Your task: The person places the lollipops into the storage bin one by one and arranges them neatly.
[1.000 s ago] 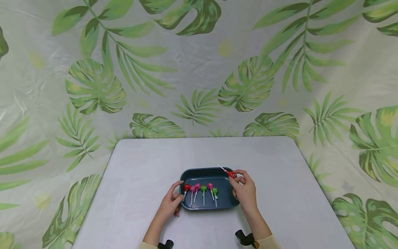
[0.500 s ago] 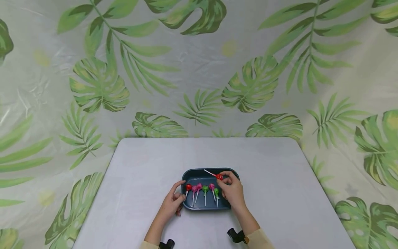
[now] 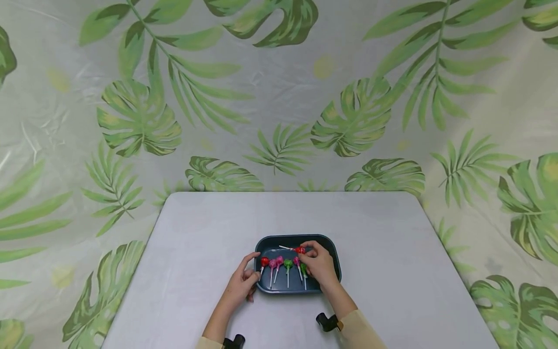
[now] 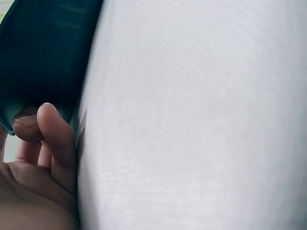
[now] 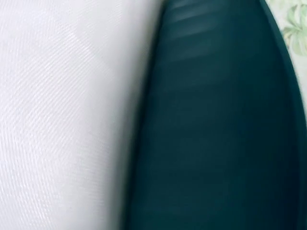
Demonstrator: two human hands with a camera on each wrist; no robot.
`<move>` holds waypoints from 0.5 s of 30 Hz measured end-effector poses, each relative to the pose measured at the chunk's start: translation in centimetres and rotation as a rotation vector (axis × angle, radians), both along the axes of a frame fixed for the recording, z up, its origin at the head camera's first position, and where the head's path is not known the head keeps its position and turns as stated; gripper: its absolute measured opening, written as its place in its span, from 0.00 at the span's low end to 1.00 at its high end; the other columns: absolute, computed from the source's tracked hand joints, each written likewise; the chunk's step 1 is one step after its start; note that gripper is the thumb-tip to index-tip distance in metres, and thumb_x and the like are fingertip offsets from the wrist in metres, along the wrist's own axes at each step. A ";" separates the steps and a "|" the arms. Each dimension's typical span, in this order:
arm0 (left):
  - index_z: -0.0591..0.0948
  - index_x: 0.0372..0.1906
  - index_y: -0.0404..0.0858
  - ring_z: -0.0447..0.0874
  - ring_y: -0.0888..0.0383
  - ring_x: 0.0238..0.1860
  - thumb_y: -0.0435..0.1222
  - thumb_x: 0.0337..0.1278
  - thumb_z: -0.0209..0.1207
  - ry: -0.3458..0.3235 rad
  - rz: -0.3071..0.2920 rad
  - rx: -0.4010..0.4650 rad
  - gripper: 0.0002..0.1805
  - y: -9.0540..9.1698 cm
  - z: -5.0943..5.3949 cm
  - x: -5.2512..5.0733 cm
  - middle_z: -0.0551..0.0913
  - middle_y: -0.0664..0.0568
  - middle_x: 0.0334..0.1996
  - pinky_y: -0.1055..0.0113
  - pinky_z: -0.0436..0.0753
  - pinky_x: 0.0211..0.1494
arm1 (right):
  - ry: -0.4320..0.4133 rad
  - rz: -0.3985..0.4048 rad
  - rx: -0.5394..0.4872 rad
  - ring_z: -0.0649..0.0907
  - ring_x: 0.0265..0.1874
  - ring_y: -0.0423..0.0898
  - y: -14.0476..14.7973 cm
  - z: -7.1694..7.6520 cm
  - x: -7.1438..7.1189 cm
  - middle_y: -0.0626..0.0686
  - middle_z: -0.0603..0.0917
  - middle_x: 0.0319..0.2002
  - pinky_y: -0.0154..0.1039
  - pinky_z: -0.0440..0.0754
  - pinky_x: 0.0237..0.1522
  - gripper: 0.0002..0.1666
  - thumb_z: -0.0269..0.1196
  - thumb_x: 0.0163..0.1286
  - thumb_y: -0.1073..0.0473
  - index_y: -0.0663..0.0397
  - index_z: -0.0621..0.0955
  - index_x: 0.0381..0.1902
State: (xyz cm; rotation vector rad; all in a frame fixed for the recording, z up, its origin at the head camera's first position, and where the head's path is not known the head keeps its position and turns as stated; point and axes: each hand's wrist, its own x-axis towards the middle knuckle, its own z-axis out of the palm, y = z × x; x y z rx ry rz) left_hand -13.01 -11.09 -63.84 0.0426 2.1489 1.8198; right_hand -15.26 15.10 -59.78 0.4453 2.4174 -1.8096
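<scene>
A dark teal tray stands on the white table. My left hand grips its left side; in the left wrist view its curled fingers are against the tray's outer wall. Over the tray's interior, my right hand pinches a red lollipop by the candy end, its white stick pointing left. Below it lies a row of lollipops: a red one at the left, then pink ones and green ones. The right hand partly covers the rightmost green one.
The white table extends around the tray, ending at a leaf-patterned curtain behind. In the right wrist view, the tray's side fills much of the frame, and the right hand is out of sight.
My right hand has moved left and slightly down with the red lollipop, from the tray's right rim to over its interior. The lollipop's stick has turned nearly level. The left hand stays on the tray.
</scene>
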 end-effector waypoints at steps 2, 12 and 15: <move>0.68 0.78 0.60 0.70 0.57 0.15 0.37 0.74 0.60 -0.005 -0.002 -0.005 0.32 0.0 -0.1 0.0 0.72 0.53 0.21 0.67 0.79 0.18 | -0.008 0.001 0.002 0.72 0.13 0.40 0.0 -0.3 -0.1 0.45 0.79 0.23 0.30 0.68 0.16 0.17 0.71 0.68 0.61 0.51 0.84 0.54; 0.69 0.77 0.61 0.70 0.58 0.15 0.38 0.74 0.59 0.005 0.006 -0.017 0.31 0.0 -0.1 0.0 0.72 0.54 0.20 0.67 0.79 0.18 | -0.051 0.031 0.025 0.72 0.13 0.40 0.0 -0.9 -0.9 0.45 0.76 0.20 0.30 0.68 0.17 0.18 0.72 0.66 0.62 0.51 0.85 0.53; 0.69 0.77 0.61 0.70 0.57 0.16 0.38 0.74 0.60 0.005 0.007 -0.017 0.32 0.1 -0.1 0.0 0.72 0.53 0.21 0.67 0.79 0.18 | -0.065 0.035 0.026 0.72 0.14 0.40 0.0 -1.1 -1.1 0.45 0.76 0.20 0.30 0.68 0.17 0.17 0.72 0.67 0.62 0.52 0.85 0.54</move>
